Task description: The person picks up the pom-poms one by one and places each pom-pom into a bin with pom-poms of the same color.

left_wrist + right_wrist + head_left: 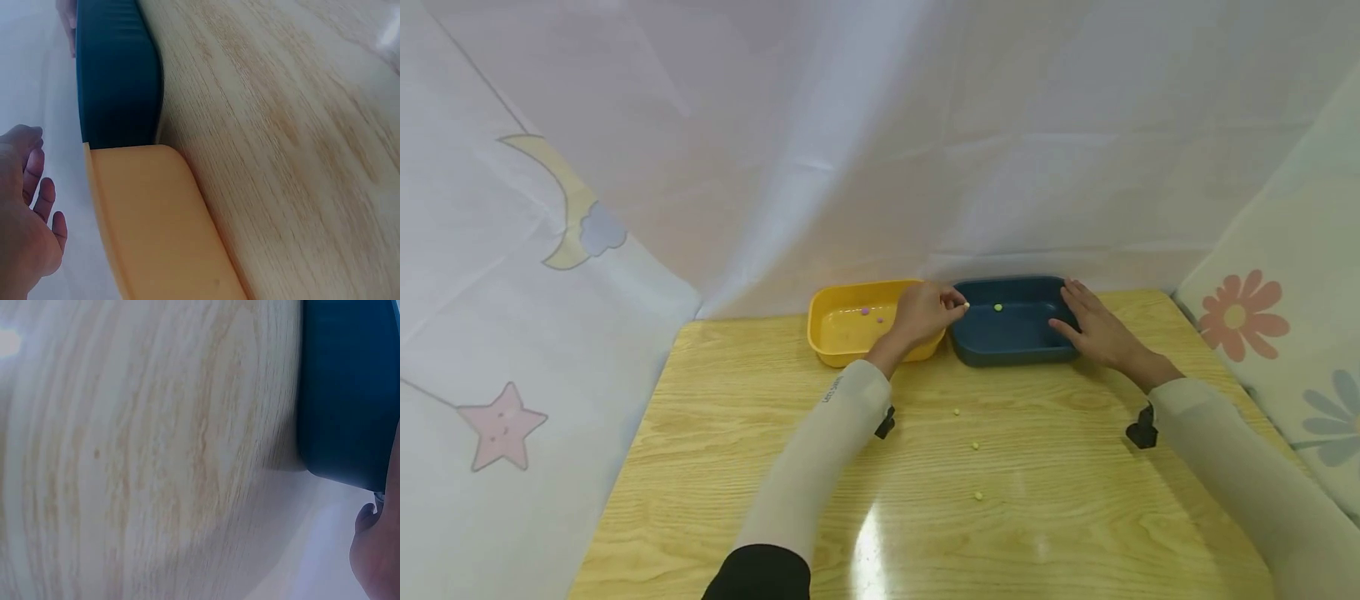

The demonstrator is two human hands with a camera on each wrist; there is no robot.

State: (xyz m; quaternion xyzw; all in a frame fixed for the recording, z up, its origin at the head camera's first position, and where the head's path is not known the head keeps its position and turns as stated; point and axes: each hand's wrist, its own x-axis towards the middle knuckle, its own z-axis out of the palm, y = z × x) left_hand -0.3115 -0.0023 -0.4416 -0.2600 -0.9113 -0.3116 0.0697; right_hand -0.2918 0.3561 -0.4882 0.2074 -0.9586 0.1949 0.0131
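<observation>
My left hand (pixel 919 313) is over the right part of the yellow tray (pixel 835 348), pinching a small pale bead (pixel 966 305) between thumb and index finger at the blue tray's left rim. Two small purple beads (pixel 865 311) lie in the yellow tray. In the dark blue tray (pixel 1015 354) sits one yellow-green bead (pixel 997 307). The right hand (pixel 1101 329) rests with extended fingers at that tray's right end. In the left wrist view the left hand (pixel 28 212) shows beside both trays. Only part of the right hand (pixel 378 550) appears in the right wrist view.
Three small yellow-green beads, one of them a bead (pixel 975 446) in the middle, lie spaced out on the wooden table (pixel 722 467) in front of the trays. A white cloth (pixel 880 167) hangs behind the table, and printed cloths flank it left and right.
</observation>
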